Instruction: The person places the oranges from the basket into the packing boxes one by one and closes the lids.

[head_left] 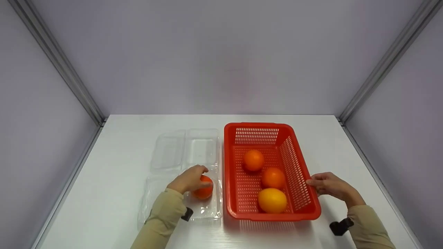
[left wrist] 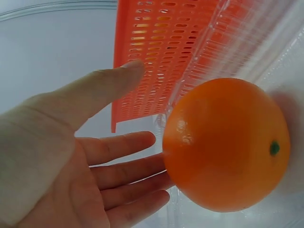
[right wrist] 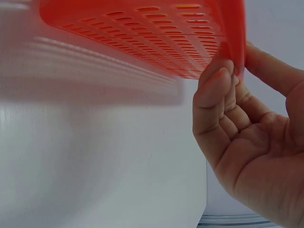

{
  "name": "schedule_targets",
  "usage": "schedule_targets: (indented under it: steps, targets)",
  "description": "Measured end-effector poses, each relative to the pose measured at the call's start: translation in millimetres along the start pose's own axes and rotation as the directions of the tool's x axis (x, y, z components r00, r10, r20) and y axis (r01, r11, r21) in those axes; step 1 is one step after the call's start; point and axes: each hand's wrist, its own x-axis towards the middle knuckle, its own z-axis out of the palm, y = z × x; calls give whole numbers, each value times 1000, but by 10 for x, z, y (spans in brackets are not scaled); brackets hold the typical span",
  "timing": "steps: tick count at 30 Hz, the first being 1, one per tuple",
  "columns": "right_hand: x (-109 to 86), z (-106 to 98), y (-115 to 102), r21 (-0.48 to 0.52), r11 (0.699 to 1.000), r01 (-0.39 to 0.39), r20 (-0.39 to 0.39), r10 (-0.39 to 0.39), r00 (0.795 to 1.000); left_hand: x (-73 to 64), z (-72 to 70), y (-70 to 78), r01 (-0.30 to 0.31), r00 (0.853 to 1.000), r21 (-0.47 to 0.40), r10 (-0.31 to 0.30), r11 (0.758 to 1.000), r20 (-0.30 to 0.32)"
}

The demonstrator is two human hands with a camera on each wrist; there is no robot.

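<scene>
Over the clear tray (head_left: 213,211), our left hand (head_left: 189,180) spreads thumb and fingers wide beside an orange (left wrist: 225,145) lying in it; our right hand (head_left: 330,186) grips the red basket (head_left: 228,155) by its rim. Just beside the tray, the basket's wall stands between that orange and two more oranges (head_left: 253,160) and a yellow fruit (head_left: 272,200)

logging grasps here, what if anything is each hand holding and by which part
The right hand pinches the red basket by the rim of its right side. The left hand is open beside an orange, holding nothing.
</scene>
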Motion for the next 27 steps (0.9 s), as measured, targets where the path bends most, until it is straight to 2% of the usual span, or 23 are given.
schedule_targets:
  steps: [12,27]
  targets:
    - [16,-8,7,3,1000,2,1,-2,1000,-12,-61,135,-53,998,-44,51,998,-29]
    - [18,-3,25,13,1000,17,16,-17,1000,-17,-132,327,-112,994,-29,112,993,9]
